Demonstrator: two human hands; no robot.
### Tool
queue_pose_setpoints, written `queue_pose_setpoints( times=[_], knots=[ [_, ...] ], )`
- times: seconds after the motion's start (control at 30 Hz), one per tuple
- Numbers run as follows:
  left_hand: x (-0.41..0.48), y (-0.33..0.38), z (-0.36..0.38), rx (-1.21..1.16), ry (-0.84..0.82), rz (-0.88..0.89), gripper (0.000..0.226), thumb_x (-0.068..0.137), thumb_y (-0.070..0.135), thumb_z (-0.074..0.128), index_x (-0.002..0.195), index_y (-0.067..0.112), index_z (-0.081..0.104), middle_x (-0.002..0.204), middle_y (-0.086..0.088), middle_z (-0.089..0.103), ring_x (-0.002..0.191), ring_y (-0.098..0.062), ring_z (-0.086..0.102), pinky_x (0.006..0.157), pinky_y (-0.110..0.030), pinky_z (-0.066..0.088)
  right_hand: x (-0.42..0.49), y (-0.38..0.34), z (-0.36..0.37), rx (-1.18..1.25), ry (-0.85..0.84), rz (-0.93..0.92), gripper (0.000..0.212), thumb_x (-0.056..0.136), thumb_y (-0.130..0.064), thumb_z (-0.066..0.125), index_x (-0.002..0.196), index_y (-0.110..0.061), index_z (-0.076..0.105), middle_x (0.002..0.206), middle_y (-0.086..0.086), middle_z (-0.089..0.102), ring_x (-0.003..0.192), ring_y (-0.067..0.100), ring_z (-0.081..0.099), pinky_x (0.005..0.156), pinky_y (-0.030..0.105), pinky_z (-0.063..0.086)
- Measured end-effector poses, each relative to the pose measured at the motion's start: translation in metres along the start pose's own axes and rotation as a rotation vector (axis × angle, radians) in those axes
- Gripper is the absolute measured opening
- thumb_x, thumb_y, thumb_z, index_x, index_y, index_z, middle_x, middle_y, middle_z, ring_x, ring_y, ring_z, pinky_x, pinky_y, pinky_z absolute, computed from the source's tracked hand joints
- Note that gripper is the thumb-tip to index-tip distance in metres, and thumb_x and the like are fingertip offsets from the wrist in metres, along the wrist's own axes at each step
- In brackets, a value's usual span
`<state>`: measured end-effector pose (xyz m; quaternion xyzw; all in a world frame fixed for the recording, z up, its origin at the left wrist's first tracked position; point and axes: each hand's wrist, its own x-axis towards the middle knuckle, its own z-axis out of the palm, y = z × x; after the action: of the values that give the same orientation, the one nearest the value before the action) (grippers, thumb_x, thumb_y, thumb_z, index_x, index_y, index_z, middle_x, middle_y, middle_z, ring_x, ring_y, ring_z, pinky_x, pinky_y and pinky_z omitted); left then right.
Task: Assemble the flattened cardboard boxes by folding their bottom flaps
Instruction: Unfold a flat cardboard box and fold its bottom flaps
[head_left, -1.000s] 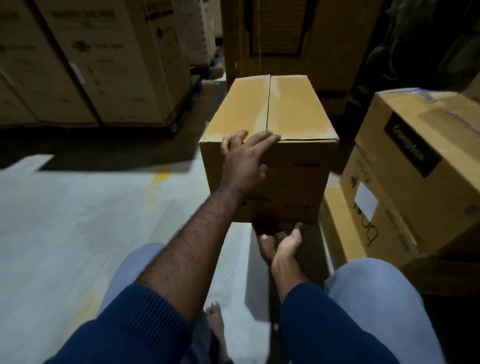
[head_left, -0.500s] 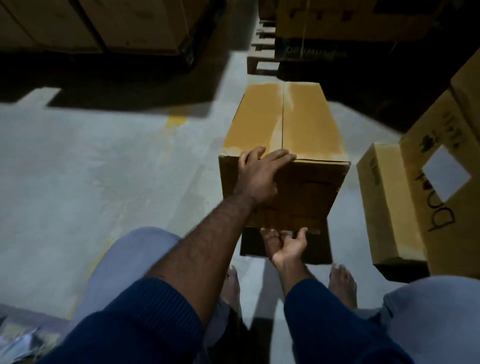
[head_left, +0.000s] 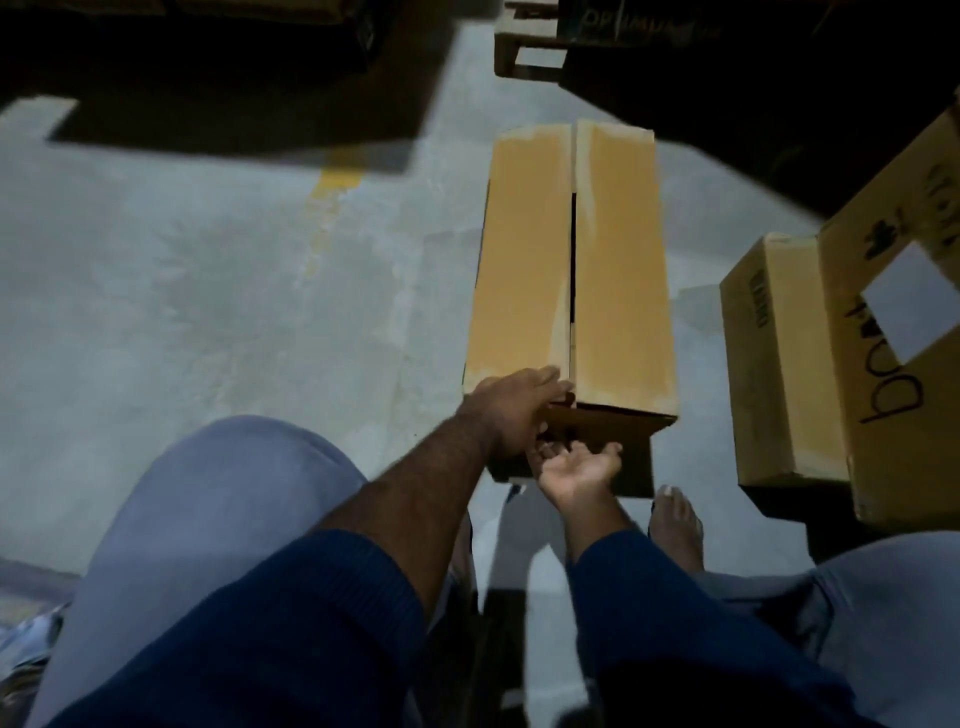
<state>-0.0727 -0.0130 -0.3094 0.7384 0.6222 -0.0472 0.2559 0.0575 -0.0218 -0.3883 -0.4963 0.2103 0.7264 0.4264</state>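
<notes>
My left hand (head_left: 511, 410) lies flat, fingers straight, on the near top edge of the cardboard box (head_left: 618, 260), which stands on the floor (head_left: 234, 286) with 2 flaps folded shut. My right hand (head_left: 576, 467) is palm-up, fingers loose, by its near face.

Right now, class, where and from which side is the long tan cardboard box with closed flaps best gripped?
Probably its near short end, approached from the person's side: the long tan cardboard box runs lengthwise away from them. Left hand over the top edge, right hand palm-up under the bottom edge.
</notes>
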Motion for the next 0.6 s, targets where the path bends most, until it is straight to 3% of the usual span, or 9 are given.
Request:
queue_pose_setpoints(
  times=[0.07, 0.13, 0.23, 0.3, 0.37, 0.43, 0.5, 0.6],
  knots=[
    [-0.007, -0.001, 0.011, 0.022, -0.060, -0.002, 0.074, 0.097, 0.030, 0.061, 0.159, 0.033, 0.023, 0.170, 0.003, 0.011, 0.155, -0.025, 0.012, 0.120, -0.054, 0.020, -0.013, -0.013, 0.000, -0.145, 0.088, -0.087, 0.080, 0.101, -0.071, 0.024, 0.162, -0.020, 0.022, 0.166, 0.018, 0.024, 0.150, 0.040, 0.030, 0.119, 0.054, 0.031],
    [-0.014, 0.001, 0.011, -0.073, 0.029, -0.052, 0.073, 0.097, 0.030, 0.061, 0.158, 0.036, 0.023, 0.170, 0.005, 0.010, 0.156, -0.024, 0.009, 0.121, -0.058, 0.012, -0.026, -0.030, -0.001, -0.413, 0.247, -0.267, 0.074, 0.105, -0.064, 0.023, 0.161, -0.015, 0.025, 0.165, 0.013, 0.026, 0.150, 0.033, 0.033, 0.109, 0.034, 0.040],
    [-0.016, -0.003, 0.000, -0.288, 0.271, -0.264, 0.070, 0.096, 0.026, 0.063, 0.157, 0.037, 0.028, 0.170, 0.004, 0.011, 0.155, -0.026, 0.014, 0.120, -0.060, 0.017, -0.038, -0.065, -0.001, -0.594, 0.547, -0.684, 0.058, 0.105, -0.053, 0.044, 0.152, -0.018, 0.040, 0.158, 0.010, 0.039, 0.140, 0.030, 0.044, 0.110, 0.039, 0.039],
    [-0.013, -0.013, -0.004, -0.477, 0.326, -0.459, 0.076, 0.093, 0.027, 0.068, 0.157, 0.036, 0.028, 0.168, -0.004, 0.016, 0.150, -0.030, 0.025, 0.118, -0.057, 0.029, -0.037, -0.085, 0.005, -0.712, 0.513, -0.845, 0.061, 0.099, -0.051, 0.059, 0.150, -0.021, 0.044, 0.155, 0.011, 0.042, 0.135, 0.031, 0.050, 0.106, 0.044, 0.048],
    [-0.008, -0.026, -0.001, -0.833, 0.342, -0.625, 0.083, 0.088, 0.025, 0.075, 0.156, 0.028, 0.028, 0.156, -0.011, 0.036, 0.135, -0.034, 0.046, 0.110, -0.050, 0.043, -0.037, -0.097, 0.014, -0.892, 0.392, -0.818, 0.070, 0.095, -0.051, 0.066, 0.153, -0.024, 0.040, 0.156, 0.011, 0.043, 0.136, 0.034, 0.049, 0.107, 0.048, 0.048],
    [-0.006, -0.035, 0.006, -1.139, 0.312, -0.690, 0.075, 0.085, 0.022, 0.077, 0.147, 0.018, 0.036, 0.142, -0.010, 0.053, 0.120, -0.032, 0.057, 0.103, -0.045, 0.050, -0.033, -0.105, 0.018, -1.040, 0.264, -0.729, 0.078, 0.094, -0.048, 0.069, 0.158, -0.024, 0.033, 0.159, 0.012, 0.040, 0.140, 0.036, 0.044, 0.112, 0.049, 0.043],
    [-0.006, -0.039, 0.011, -1.192, 0.270, -0.651, 0.066, 0.081, 0.023, 0.079, 0.137, 0.017, 0.044, 0.132, -0.009, 0.061, 0.115, -0.028, 0.059, 0.104, -0.046, 0.051, -0.039, -0.105, 0.021, -1.166, 0.153, -0.694, 0.081, 0.093, -0.046, 0.071, 0.159, -0.020, 0.031, 0.161, 0.011, 0.038, 0.143, 0.037, 0.041, 0.115, 0.049, 0.039],
    [-0.012, -0.038, 0.013, -1.203, 0.269, -0.588, 0.065, 0.081, 0.020, 0.082, 0.136, 0.017, 0.049, 0.126, -0.004, 0.064, 0.114, -0.025, 0.061, 0.104, -0.045, 0.051, -0.043, -0.097, 0.015, -1.225, 0.149, -0.690, 0.082, 0.089, -0.052, 0.072, 0.155, -0.016, 0.040, 0.155, 0.011, 0.047, 0.140, 0.035, 0.046, 0.114, 0.048, 0.041]
  ],
)
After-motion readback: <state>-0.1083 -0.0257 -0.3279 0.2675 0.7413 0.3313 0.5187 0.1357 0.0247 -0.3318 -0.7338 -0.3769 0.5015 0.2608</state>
